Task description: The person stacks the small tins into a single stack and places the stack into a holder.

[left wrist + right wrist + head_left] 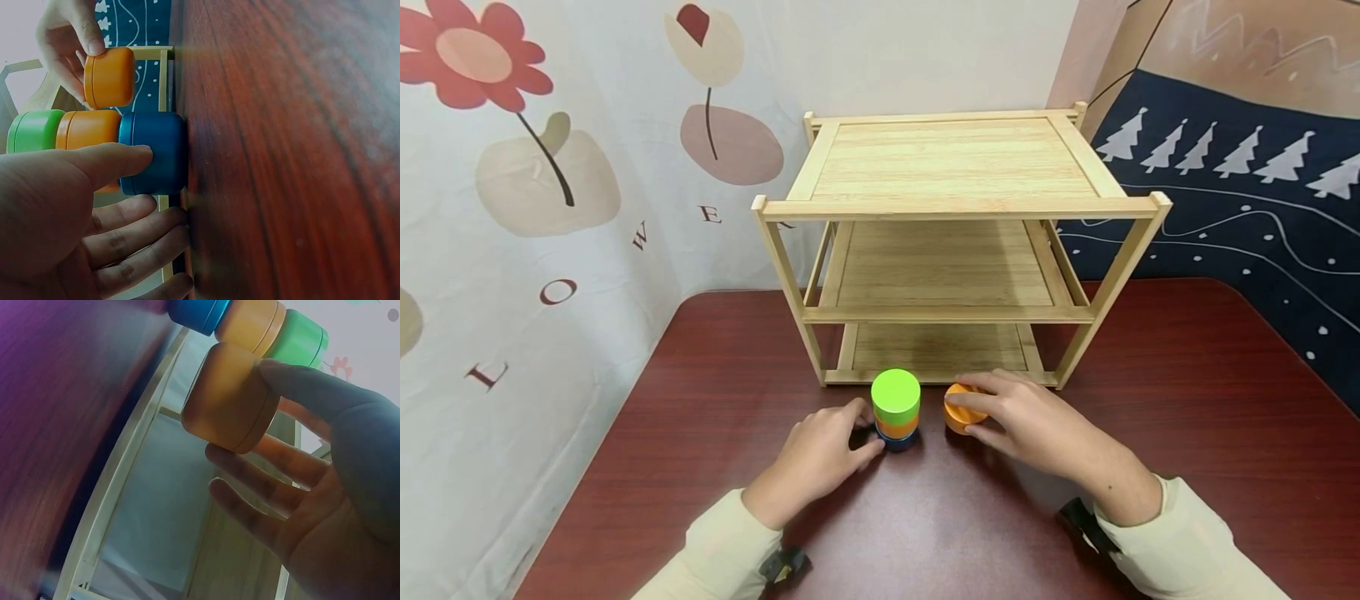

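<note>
Three small round lidded tins stand stacked on the table: a dark blue tin [156,153] at the bottom, an orange tin [897,427] in the middle and a light green tin [896,396] on top. My left hand [823,450] is at the left of the stack's base. Its thumb lies along the blue tin, and its other fingers are loosely extended beside it. To the right of the stack, my right hand [1018,417] grips a second orange tin [231,397] between thumb and fingers. Both wrist views show that tin held above the table, apart from the stack.
A three-tier light wooden rack [947,208] stands just behind the tins, its bottom shelf [936,346] near table level. The dark red table [722,358] extends to both sides. Printed cloths [647,125] hang behind and at the left.
</note>
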Demonstrator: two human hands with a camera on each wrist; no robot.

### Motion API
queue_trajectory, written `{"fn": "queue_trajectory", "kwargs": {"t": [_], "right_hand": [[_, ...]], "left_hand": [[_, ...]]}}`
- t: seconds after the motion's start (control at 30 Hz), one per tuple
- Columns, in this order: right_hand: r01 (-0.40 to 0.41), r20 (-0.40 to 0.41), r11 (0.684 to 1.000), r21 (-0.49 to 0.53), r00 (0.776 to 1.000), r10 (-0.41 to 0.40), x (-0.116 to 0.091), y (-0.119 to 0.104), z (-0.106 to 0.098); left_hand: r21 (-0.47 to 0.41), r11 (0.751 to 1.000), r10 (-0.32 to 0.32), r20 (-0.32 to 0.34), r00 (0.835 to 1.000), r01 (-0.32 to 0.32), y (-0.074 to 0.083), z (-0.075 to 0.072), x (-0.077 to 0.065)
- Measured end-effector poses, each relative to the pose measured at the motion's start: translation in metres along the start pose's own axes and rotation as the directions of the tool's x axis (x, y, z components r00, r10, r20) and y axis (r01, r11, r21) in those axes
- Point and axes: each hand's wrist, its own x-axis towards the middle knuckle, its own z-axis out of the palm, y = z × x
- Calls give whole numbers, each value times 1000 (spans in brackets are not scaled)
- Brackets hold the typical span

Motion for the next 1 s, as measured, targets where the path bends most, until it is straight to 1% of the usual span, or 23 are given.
{"fn": "queue_trajectory", "kwargs": {"t": [0.33, 0.77, 1.0], "right_hand": [[11, -26, 1000, -9, 1000, -11, -1, -2, -1], [44, -55, 999, -16, 997, -45, 1, -5, -4], [78, -96, 997, -18, 992, -79, 1, -7, -6]], "left_hand": [[4, 1000, -4, 5, 1000, 4, 0, 1, 0], [3, 1000, 2, -1, 1000, -2, -1, 1, 0], [-1, 1000, 4, -5, 1000, -4, -1, 2, 1]]}}
